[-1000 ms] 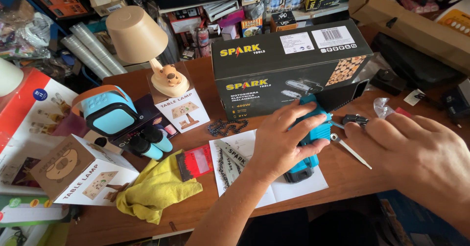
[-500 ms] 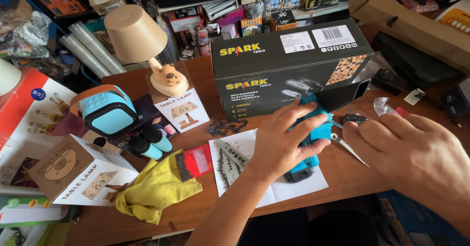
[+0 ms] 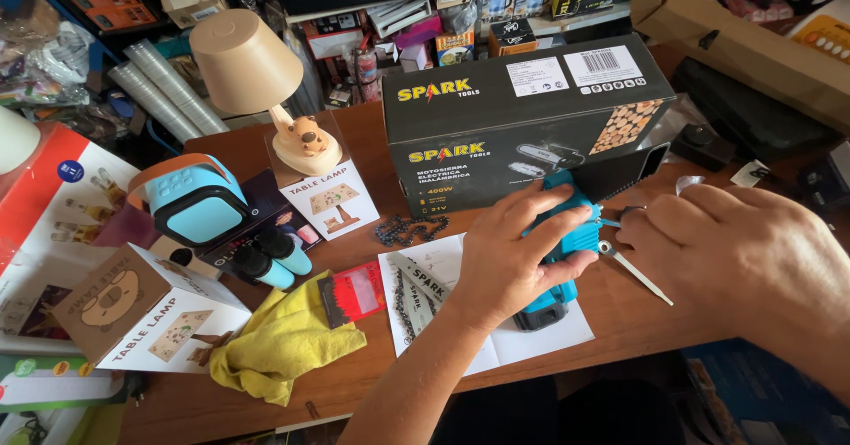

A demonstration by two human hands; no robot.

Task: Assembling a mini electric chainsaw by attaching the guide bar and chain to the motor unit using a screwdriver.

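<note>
The small blue power saw lies on a white paper sheet just in front of the big dark cardboard box, which serves here as the landmark. Its long axis runs from the near table edge up toward the box, tilted a little to the right; the black battery end points back at the person and the working end points at the box front. It looks like hard plastic with a motor inside, so stiff and probably fairly heavy for its size, with the weight toward the battery. The smooth shell could slip, and the body is the safest place to grip, away from the front where a chain would run.

The left hand is laid over the middle of the saw, fingers curled down its far side, clamped on it. The right hand sits just right of the saw's front; its fingertips come together there, apparently on a small dark part, though I cannot tell for sure. A thin metal wrench lies under that hand on the table.

A loose saw chain lies in front of the box's left corner. Further left stand a lamp, a blue speaker and a yellow cloth.
</note>
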